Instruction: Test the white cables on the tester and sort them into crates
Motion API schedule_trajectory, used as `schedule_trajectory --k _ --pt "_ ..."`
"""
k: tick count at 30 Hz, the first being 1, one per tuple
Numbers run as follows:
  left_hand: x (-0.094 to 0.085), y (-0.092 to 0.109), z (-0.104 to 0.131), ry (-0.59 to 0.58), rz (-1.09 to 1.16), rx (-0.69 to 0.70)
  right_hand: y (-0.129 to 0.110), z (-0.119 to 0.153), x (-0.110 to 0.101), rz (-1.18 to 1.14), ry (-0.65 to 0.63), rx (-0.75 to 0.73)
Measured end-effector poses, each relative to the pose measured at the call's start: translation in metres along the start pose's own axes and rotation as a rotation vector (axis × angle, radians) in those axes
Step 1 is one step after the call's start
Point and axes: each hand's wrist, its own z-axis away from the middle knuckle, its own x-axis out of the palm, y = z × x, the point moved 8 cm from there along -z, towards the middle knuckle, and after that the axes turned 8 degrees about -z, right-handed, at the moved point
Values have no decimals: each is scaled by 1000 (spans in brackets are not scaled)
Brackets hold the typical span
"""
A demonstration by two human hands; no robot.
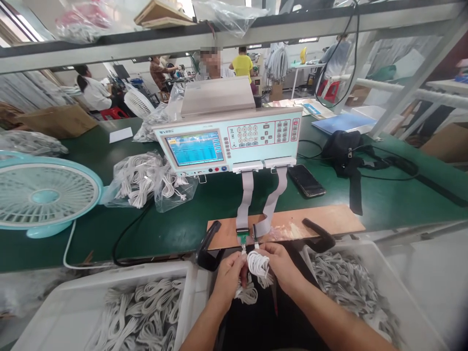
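Bare forearms [327, 312], left grip [230, 274] and right grip [283, 265] pinching coiled white cables [258, 264], flat grey ribbons [245, 197]

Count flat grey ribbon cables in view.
2: one flat grey ribbon cable runs from the white boxy tester to a green circuit board; a second cable leaves the tester further right. More may hide behind the tester.

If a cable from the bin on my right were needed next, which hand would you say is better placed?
Probably your right hand: it lies nearer the right-hand bin than the left hand does. Both hands are occupied at bundled white cables, though, so neither looks free.
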Motion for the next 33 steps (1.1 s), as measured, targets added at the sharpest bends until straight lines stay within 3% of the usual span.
schedule_trajectory --k 7,28,33 --pt "-7 0 1 119 -3 4 -2 2 3 -13 -23 -5" --pt "-4 -1 -3 99 41 48 1 0 2 -18 -55 3" --pt "-2 -4 -2 139 71 45 2 0 2 -6 -65 1"
